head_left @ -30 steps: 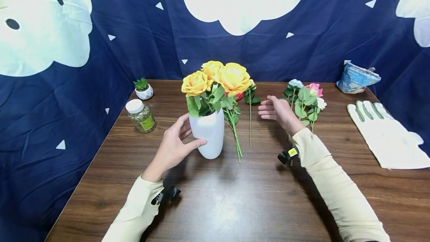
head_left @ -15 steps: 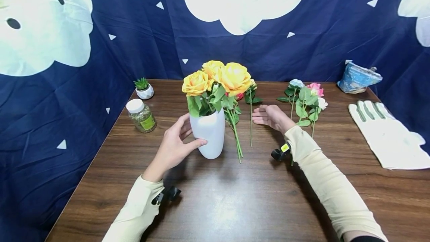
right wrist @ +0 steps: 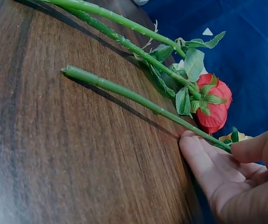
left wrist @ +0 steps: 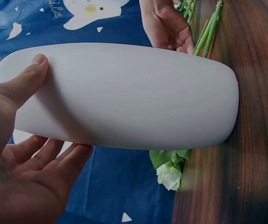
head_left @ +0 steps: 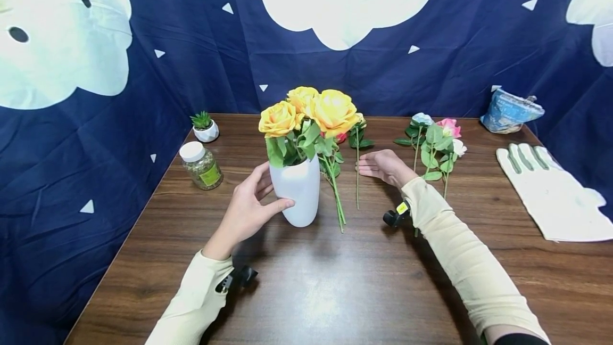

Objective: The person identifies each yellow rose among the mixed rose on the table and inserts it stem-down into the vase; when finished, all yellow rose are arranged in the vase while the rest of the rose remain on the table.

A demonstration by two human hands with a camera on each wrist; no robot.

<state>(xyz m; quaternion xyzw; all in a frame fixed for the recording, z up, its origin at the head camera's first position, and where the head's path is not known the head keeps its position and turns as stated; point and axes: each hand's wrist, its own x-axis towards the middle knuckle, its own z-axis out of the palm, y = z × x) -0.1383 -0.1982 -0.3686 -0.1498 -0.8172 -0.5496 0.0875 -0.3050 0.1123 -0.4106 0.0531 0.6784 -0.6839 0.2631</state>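
My left hand point(head_left: 251, 204) holds a white vase point(head_left: 298, 190) by its side, thumb across the front and fingers behind. Several yellow roses point(head_left: 330, 113) with green leaves stand in the vase. In the left wrist view the smooth vase point(left wrist: 138, 98) fills the middle. My right hand point(head_left: 385, 166) is low over the table, with its fingertips right at a single green flower stem point(head_left: 357, 188). Seen from the right wrist, the fingers point(right wrist: 201, 161) extend under that stem point(right wrist: 129, 94) and the thumb is close above it. A red rose point(right wrist: 213, 107) lies beyond on its own stem.
Between the vase and my right hand lie green stems point(head_left: 338, 201). Blue, pink and white flowers point(head_left: 449, 128) lie to the right. A lidded jar point(head_left: 203, 169) and a small succulent point(head_left: 205, 129) stand left. White gloves point(head_left: 551, 196) and a blue pouch point(head_left: 510, 113) are far right.
My right hand has moved left and down from near the blue and pink flowers to the single stem. The left hand and the vase have stayed in place.
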